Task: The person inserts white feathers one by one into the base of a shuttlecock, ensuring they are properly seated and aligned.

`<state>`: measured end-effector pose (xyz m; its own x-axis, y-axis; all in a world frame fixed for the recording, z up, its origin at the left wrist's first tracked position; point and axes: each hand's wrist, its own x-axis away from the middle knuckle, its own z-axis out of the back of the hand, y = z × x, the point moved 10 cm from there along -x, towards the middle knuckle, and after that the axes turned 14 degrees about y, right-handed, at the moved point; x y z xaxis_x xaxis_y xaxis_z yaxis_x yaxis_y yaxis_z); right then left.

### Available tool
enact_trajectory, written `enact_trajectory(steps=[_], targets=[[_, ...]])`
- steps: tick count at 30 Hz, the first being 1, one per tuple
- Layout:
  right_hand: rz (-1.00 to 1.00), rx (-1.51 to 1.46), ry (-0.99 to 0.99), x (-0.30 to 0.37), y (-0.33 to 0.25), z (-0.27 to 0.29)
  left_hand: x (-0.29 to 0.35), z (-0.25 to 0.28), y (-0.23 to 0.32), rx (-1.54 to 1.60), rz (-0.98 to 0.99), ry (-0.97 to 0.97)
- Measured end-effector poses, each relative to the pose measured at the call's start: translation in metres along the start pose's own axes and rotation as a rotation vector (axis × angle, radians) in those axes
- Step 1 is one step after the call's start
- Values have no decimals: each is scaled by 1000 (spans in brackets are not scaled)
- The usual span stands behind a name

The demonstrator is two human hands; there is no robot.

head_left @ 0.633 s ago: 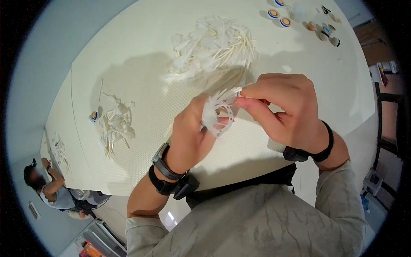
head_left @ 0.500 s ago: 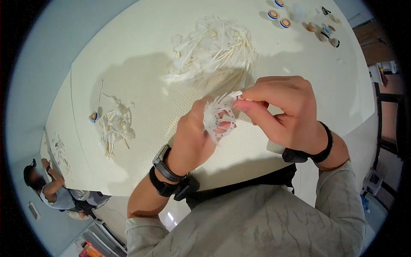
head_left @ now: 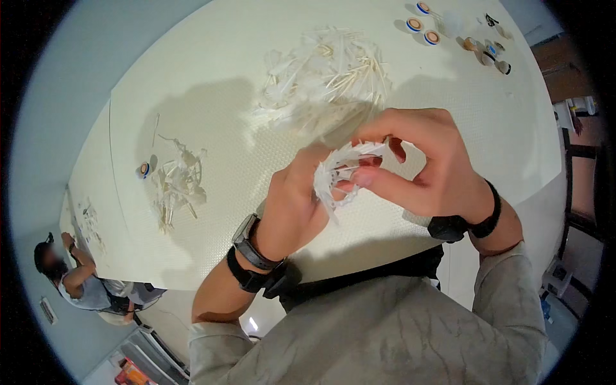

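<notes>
Above the table, my left hand (head_left: 292,196) is closed round a white ring-shaped piece (head_left: 328,174) with a frill of thin pointed strips and small holes along its band. My right hand (head_left: 431,157) meets it from the other side. Its thumb reaches into the ring's opening and its bent fingers lie along the upper rim, partly hidden behind the strips. Beyond my hands lies a large heap of white strips and thin sticks (head_left: 327,74). A smaller heap of similar pieces (head_left: 179,183) is at the left.
A small round blue-rimmed container (head_left: 143,169) stands beside the smaller heap. Several like it (head_left: 414,25), with other small items (head_left: 489,58), sit at the far right of the white table (head_left: 234,151). Another person (head_left: 74,276) sits at the table's far left, near scattered white bits (head_left: 90,221).
My right thumb has moved down and into the ring, and its fingers have spread from a pinch along the rim. The ring has turned and shifted slightly right.
</notes>
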<state>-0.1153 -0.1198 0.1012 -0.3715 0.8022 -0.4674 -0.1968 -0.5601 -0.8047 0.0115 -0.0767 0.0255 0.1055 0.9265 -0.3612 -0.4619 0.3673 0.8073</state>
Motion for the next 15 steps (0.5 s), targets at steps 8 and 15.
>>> enact_trajectory(steps=[8, 15], targets=[[-76, 41, -6, 6, 9, -7, -10, 3, 5, 66, 145, 38], [-106, 108, -57, 10, 15, -19, -7, -1, 6, -33, 49, -41]])
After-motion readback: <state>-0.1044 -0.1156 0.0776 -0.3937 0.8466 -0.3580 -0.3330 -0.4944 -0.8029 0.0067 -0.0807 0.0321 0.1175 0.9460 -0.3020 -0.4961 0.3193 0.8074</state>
